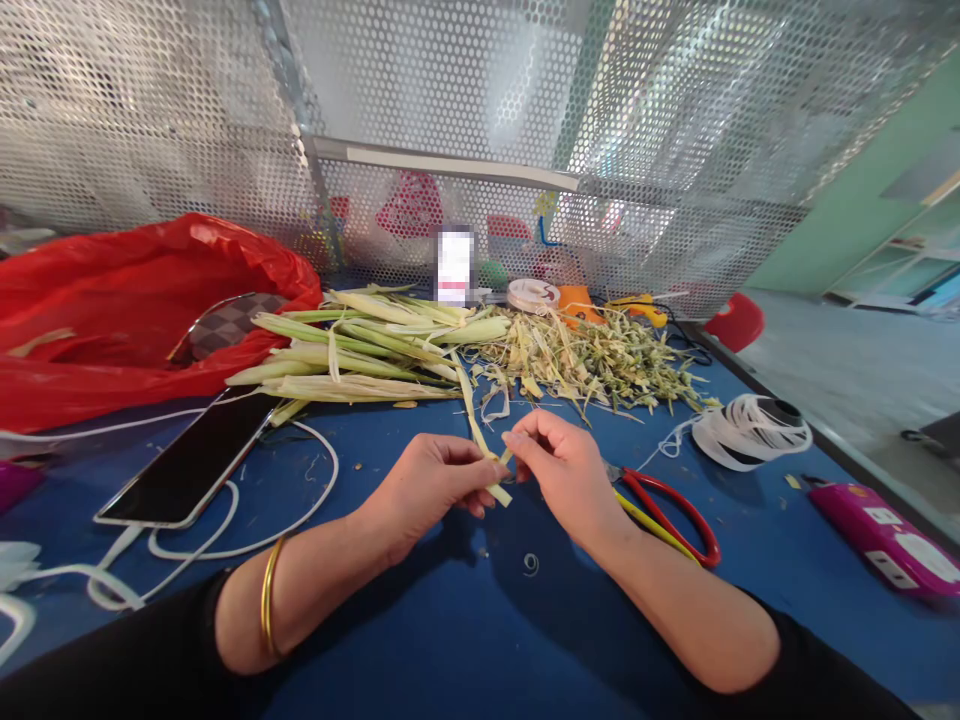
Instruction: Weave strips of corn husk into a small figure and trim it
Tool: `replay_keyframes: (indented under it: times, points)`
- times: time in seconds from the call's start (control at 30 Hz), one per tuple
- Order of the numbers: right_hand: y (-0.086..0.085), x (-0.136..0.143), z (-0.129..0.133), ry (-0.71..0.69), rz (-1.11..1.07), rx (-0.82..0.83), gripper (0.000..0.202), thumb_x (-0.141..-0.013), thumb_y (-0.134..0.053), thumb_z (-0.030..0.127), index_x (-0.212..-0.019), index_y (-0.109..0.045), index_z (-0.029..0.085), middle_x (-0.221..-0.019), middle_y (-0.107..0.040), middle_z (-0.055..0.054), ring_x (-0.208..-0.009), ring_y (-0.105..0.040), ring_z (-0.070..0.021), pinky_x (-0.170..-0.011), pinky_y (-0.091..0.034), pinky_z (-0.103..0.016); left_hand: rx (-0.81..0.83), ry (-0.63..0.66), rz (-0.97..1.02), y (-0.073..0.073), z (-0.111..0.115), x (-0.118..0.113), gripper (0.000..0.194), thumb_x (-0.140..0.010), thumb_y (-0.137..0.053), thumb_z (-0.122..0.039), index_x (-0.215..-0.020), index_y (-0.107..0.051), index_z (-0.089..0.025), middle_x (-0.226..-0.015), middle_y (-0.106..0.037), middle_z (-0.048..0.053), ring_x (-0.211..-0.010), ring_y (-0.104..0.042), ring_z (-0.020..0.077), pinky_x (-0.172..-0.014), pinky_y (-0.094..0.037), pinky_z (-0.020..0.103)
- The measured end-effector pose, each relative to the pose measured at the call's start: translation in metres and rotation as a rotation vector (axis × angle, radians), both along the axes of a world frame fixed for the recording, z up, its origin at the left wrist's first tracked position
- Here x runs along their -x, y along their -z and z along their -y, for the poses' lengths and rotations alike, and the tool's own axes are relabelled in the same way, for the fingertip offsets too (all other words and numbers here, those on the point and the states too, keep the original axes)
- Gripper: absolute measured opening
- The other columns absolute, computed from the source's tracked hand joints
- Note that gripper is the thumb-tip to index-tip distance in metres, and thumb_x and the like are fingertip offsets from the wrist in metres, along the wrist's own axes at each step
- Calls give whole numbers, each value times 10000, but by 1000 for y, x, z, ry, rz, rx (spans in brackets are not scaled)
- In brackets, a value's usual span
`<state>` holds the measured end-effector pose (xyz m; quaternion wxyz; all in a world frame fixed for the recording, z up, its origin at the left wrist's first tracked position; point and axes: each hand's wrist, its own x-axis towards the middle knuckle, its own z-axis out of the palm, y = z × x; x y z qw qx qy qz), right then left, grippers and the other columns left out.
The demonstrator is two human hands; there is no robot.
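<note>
Over the middle of the blue table, my left hand [442,485] pinches a narrow pale strip of corn husk [475,425] between thumb and fingers. A short end of the strip sticks out below the left fingertips, and the long part runs up toward the husk pile. Close beside it, my right hand [566,475] is closed, with thumb and forefinger pinching a small crossing piece of the pale husk. The two sets of fingertips nearly touch. Whether that crossing piece belongs to the same strip, I cannot tell.
Behind my hands lie long corn husks [360,350] and a heap of small folded husk pieces [600,360]. At right are a red-handled tool [705,535], white string spool [742,435] and magenta box [885,540]. A phone [195,460], cables and red bag [150,290] are left.
</note>
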<state>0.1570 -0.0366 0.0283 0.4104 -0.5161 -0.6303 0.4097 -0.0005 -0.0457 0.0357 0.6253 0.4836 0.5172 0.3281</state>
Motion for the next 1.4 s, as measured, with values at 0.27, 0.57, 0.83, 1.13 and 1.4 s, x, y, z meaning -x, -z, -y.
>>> replay_keyframes:
  times: [0.27, 0.57, 0.83, 1.13, 1.4]
  points:
    - [5, 0, -4, 70, 35, -74, 221, -833, -559, 306, -642, -532, 196, -519, -528, 43, -511, -497, -123, -556, -400, -249, 4, 25, 15, -2, 1, 0, 219, -664, -725, -325, -570, -670, -135, -498, -611, 5, -463, -523, 89, -531, -431, 219]
    - [-5, -1, 14, 73, 246, -492, 193, -870, -545, 284, -697, -576, 205, -661, -579, -9, -645, -527, -155, -672, -415, -292, 0, -191, 295, -3, -5, 8, 266, -683, -736, -392, -775, -716, -143, -780, -722, 67, -773, -650, 161, -777, -475, 258]
    - [4, 16, 13, -77, -39, 114, 240, -807, -593, 357, -656, -641, 176, -600, -608, 5, -553, -570, -140, -579, -452, -257, -92, -126, 296, 1, -1, 1, 183, -700, -701, -311, -772, -715, -143, -810, -714, 57, -748, -619, 158, -730, -465, 258]
    - [6, 15, 16, -160, -152, 148, 162, -755, -568, 231, -603, -569, 177, -564, -519, 30, -566, -488, -117, -577, -407, -237, -86, -200, 281, 2, -2, 3, 154, -686, -714, -280, -736, -740, -137, -788, -716, 65, -750, -626, 166, -731, -479, 265]
    - [2, 16, 19, -209, -47, 143, 166, -764, -558, 235, -608, -560, 179, -548, -509, 32, -543, -482, -116, -544, -391, -235, -53, -256, 260, 1, -4, 5, 144, -643, -744, -282, -688, -742, -145, -767, -724, 69, -753, -636, 165, -732, -486, 259]
